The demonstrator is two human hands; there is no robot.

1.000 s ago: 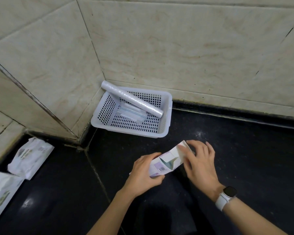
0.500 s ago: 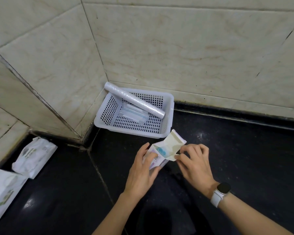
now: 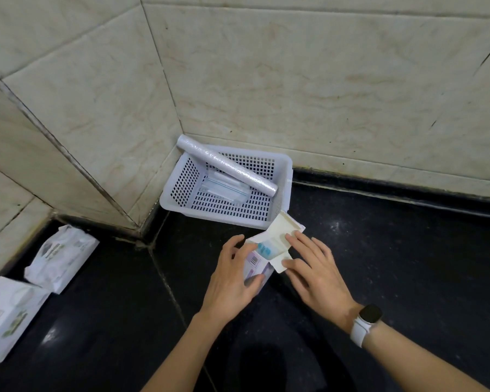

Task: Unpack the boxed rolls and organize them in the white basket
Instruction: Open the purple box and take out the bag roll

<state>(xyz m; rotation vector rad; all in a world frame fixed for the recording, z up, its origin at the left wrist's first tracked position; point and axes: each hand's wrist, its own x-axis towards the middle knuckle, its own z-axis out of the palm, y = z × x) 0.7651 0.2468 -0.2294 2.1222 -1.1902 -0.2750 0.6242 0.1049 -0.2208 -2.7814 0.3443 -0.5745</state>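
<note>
1. We see a small box (image 3: 259,260) low in the middle of the frame, its end flaps open.
2. Our left hand (image 3: 232,281) wraps around the box and holds it.
3. Our right hand (image 3: 314,271) has flat, spread fingers pressing on the flaps.
4. The white basket (image 3: 285,193) sits above, in the corner, with a long roll (image 3: 228,166) lying across it.

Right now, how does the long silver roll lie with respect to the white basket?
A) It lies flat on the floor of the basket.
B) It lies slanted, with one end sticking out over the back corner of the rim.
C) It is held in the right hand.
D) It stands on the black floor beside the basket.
B: the long silver roll slants across the white basket, its upper end jutting past the back left corner of the rim.
</note>
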